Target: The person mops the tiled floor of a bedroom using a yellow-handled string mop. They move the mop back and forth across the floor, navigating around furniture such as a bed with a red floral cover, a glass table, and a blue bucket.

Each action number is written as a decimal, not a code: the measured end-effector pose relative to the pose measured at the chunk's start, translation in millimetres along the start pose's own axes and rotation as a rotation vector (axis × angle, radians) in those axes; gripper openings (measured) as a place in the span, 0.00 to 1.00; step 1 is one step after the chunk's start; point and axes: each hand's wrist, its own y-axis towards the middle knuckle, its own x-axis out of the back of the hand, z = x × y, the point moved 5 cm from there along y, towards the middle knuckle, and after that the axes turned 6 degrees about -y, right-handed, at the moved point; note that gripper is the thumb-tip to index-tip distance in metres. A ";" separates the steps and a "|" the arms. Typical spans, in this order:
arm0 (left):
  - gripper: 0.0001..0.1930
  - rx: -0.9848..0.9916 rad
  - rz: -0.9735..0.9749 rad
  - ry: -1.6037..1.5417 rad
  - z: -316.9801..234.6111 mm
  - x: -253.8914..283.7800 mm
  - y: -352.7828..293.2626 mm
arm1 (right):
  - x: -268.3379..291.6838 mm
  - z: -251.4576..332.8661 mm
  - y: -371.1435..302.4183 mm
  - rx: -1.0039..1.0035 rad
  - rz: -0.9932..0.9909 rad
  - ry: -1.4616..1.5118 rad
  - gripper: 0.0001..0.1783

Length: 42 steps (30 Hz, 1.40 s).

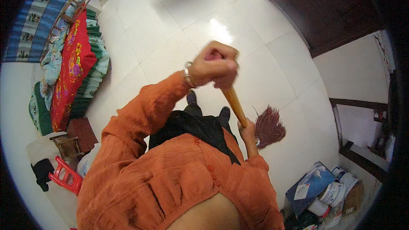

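Note:
A mop with a wooden handle (234,103) slants down in front of my body. My left hand (215,66), with a silver bangle at its wrist, is wrapped round the upper end of the handle. Lower down, my right hand (247,133) grips the same handle; part of its fingers is hidden by the angle. The dark maroon strings of the mop head (271,127) rest on the pale floor tiles (277,76), to the right of my feet.
A bed with a red flowered cover (73,66) stands at the left. A red plastic stool (66,176) and a small wooden stool (68,147) are near-left. At the near right lie a blue box (310,185) and several containers. A dark door (324,10) is far right.

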 end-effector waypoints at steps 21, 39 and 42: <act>0.18 -0.131 0.324 0.079 -206.1 175.6 -237.0 | -205.6 238.0 72.0 0.143 -0.336 0.081 0.07; 0.18 -0.437 -0.663 0.773 -363.3 209.5 -378.9 | -397.7 586.0 220.0 0.903 0.047 0.414 0.04; 0.17 -0.436 -0.799 0.914 -350.5 198.2 -367.2 | -397.3 593.9 222.5 0.900 0.127 0.445 0.08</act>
